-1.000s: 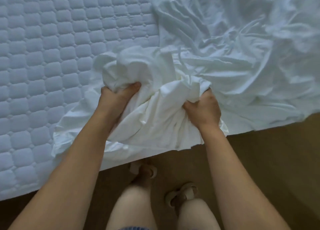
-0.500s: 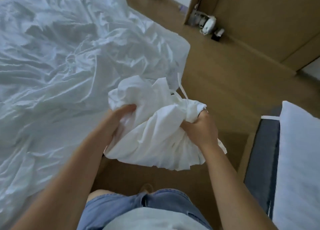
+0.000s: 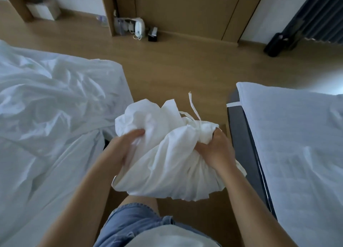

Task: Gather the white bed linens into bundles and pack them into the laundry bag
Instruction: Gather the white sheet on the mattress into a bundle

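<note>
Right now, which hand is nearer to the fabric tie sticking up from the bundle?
Right. The right hand grips the linen bundle just below the fabric tie; the left hand holds its opposite side, farther away.

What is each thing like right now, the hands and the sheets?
white bundle: bunched up, held above the floor.
left hand: grips the bundle's left side.
right hand: grips the bundle's right side.
sheet on left bed: crumpled, loose.
cover on right bed: lying flat.
</note>
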